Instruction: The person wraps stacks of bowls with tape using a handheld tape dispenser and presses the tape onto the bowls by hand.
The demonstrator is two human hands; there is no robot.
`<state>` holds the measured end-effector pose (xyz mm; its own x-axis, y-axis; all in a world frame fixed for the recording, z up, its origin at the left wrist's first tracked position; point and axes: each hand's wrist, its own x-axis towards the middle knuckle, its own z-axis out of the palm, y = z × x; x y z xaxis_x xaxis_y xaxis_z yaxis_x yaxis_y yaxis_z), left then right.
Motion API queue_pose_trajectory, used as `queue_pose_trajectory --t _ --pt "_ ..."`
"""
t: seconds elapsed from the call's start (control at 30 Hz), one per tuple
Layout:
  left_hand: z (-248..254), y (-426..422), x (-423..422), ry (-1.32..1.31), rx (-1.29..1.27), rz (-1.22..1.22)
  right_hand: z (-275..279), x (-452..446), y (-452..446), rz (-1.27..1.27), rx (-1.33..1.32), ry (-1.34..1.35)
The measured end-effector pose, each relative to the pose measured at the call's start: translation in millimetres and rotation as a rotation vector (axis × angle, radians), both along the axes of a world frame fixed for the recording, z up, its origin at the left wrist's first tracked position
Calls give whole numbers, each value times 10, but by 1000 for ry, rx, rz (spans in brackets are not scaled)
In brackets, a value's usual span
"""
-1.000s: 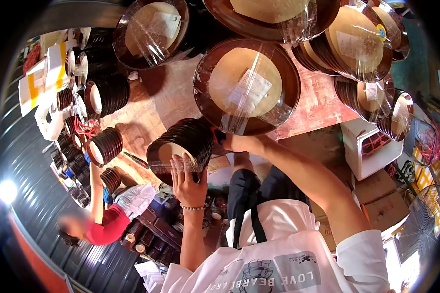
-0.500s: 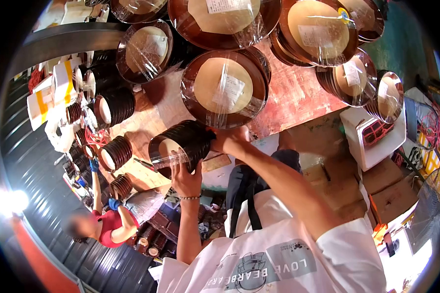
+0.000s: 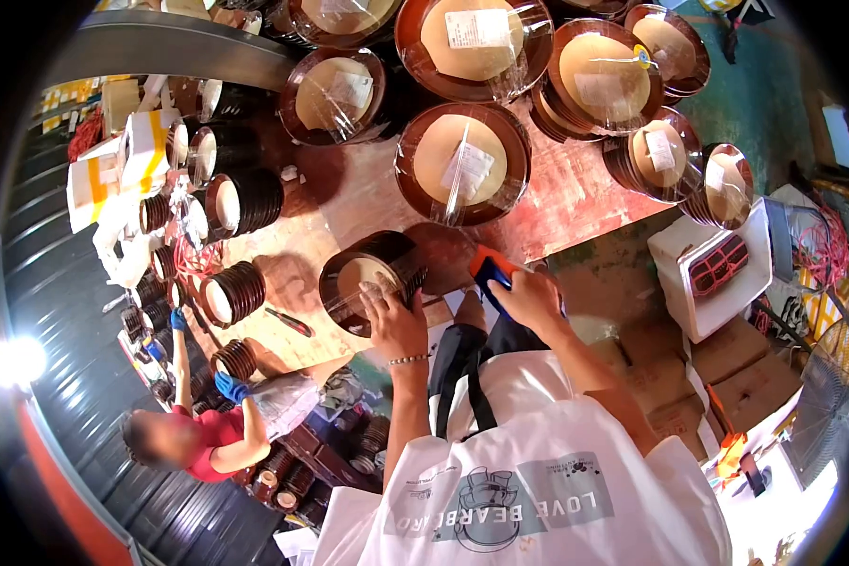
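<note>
A stack of glossy dark brown dishes point(image 3: 402, 257) lies tilted near the table's front edge, with a round tan card and clear tape across its face. My left hand point(image 3: 393, 316), a beaded bracelet at its wrist, rests its fingers on that face, the thumb at the rim. To the right, my right hand point(image 3: 530, 300) is closed around an orange-and-blue hand tool point(image 3: 492, 271) whose exact kind I cannot make out. It is held apart from the stack, near the edge. Behind stands a larger taped, labelled dish stack point(image 3: 513, 149).
More wrapped dish stacks point(image 3: 606, 75) line the far side of the table point(image 3: 575, 209). A dark slim tool point(image 3: 289, 322) lies left of my stack. At left a co-worker point(image 3: 219, 436) in blue gloves handles other stacks. A white foam box point(image 3: 672, 302) and cartons point(image 3: 759, 377) are at right.
My right hand has moved from behind the stack to its right, and the orange-and-blue tool now shows in it. My left hand stays on the stack. The camera view has shifted.
</note>
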<state>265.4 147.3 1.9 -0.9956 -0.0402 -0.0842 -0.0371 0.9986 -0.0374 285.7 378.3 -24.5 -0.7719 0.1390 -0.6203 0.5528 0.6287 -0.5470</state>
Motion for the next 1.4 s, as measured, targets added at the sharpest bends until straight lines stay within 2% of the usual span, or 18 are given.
queue_pose_trajectory --t 0.13,0.2,0.27,0.33,0.37,0.47,0.5,0.6,0.73,0.8,0.87,0.93,0.97,1.07,1.1,1.23,1.3,1.4 --pt "271 10 25 -41 25 -13 33 -154 -320 155 34 -64" --pt "698 13 101 -373 20 -11 41 -78 -431 59 28 108" --pt "1118 171 -71 -454 81 -51 7 -9 -484 -46 39 215" --pt "1253 382 -439 -209 135 -684 -74 115 -476 -50 42 162" --pt "1082 396 -671 -483 -94 -800 -99 183 -449 -75 56 168" --pt "339 296 -1047 -842 -500 -975 -52 360 -272 -149 46 93" --pt "234 381 -1157 -845 -514 -996 -51 457 -203 -183 54 61" --pt "-227 492 -1410 -1322 -680 -970 -179 801 -87 -356 120 62" --pt "-549 590 -1569 -1446 -776 -877 -190 1051 135 -537 45 -47" --pt "-917 262 -1751 -1480 -823 -1678 -236 1175 181 -667 10 -67" --pt "-937 247 -1803 -1452 -730 -1702 -308 1261 182 -717 21 -24" --pt "-971 264 -1799 -1502 -646 -1182 -371 1308 188 -711 -11 -66" --pt "-1002 278 -1879 -1538 -603 -1395 -377 1329 199 -699 -37 -91" --pt "-1173 312 -1936 -1604 -514 -1296 -407 1434 110 -733 18 -29" --pt "-1341 182 -2001 -1556 -338 -1492 -398 1470 78 -738 18 -35" --pt "-1819 -9 -2102 -1511 -413 -1705 -439 1595 -19 -767 17 -15" --pt "-1618 76 -2073 -1580 -391 -1130 -438 1648 -81 -762 27 -58" --pt "-1446 20 -2219 -1694 -199 -862 -437 1728 -173 -791 32 -40"
